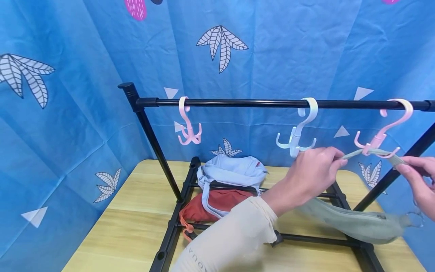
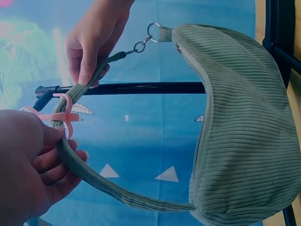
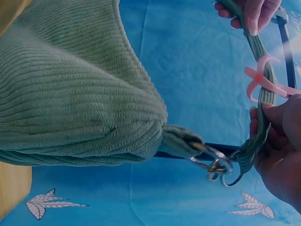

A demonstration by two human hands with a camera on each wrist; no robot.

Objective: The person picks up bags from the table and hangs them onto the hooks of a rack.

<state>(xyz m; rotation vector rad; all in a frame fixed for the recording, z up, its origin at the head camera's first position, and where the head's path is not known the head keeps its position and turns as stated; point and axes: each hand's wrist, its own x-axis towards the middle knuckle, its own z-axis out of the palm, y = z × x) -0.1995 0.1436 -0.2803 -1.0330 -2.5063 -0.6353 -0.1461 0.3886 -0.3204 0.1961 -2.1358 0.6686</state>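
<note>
A green corduroy shoulder bag (image 2: pixel 247 122) hangs by its strap (image 2: pixel 108 185) below the rail. The strap crosses the prongs of the right-hand pink hook (image 1: pixel 376 141). My left hand (image 1: pixel 310 175) pinches the strap just left of that hook. On its other side, my right hand (image 1: pixel 419 177) pinches the strap between thumb and fingers. Metal rings and a clasp (image 3: pixel 217 167) join strap and bag near the right hand. In the head view my left forearm covers part of the bag.
A black rail (image 1: pixel 244 103) also carries a white hook (image 1: pixel 295 132) and another pink hook (image 1: pixel 188 124). A light blue bag (image 1: pixel 231 170) and a red bag (image 1: pixel 217 202) lie on the rack's base bars, over a wooden table (image 1: pixel 119 226). Blue patterned cloth (image 1: pixel 289 45) hangs behind.
</note>
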